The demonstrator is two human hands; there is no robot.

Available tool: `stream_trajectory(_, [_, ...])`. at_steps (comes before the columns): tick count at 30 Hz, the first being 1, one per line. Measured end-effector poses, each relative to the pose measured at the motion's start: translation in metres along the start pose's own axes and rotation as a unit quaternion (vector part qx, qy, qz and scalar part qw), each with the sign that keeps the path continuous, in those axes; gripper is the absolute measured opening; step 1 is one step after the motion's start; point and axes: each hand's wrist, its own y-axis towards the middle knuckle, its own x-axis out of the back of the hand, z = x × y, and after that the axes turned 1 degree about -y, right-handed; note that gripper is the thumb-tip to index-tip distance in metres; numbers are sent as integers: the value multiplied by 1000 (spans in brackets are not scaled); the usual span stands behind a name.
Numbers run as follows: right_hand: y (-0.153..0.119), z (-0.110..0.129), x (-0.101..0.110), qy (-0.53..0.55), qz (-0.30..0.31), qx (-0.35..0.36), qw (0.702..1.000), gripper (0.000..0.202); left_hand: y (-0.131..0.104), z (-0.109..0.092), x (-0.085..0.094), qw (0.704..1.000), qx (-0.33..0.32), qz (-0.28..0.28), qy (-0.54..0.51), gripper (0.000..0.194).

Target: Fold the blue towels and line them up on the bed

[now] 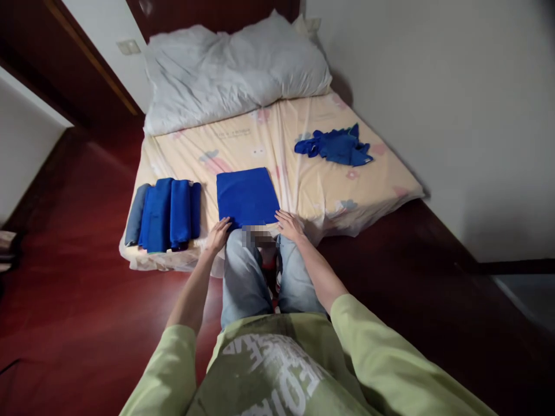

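Observation:
A blue cloth, laid flat as a rough square, lies on the bed in front of my knees. My left hand touches its near left corner, fingers stretched out. At the near right corner, my right hand rests with fingers apart and fingertips on the cloth's edge. To the left, several rolled or folded blue cloths lie side by side, with a greyer roll at the outer end. A crumpled blue cloth is farther back on the right.
The bed has a pale patterned sheet. A large white pillow or bundled quilt lies across its head end. A white wall runs along the right. Dark red floor surrounds the bed's near side. A small pixelated patch covers the area between my knees.

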Motion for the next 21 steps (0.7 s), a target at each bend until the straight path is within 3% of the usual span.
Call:
stream_trajectory(5, [4,-2,-5,5,-14,-24,1000,44,13,-6,-3,999,-1,9,-42,46])
stream_trajectory(11, [6,-4,-5,3,-37,-9,999,36,12,3,1,997,49,-43,-49,58])
stream_trajectory(17, [11,-4,-3,15,-19,-26,999,43,30,-1,1,988,104,-94,-71,48])
stream_trajectory(21, [17,-3,0,44,-54,-62,996,44,32,1,1,980,132,-111,-98,48])
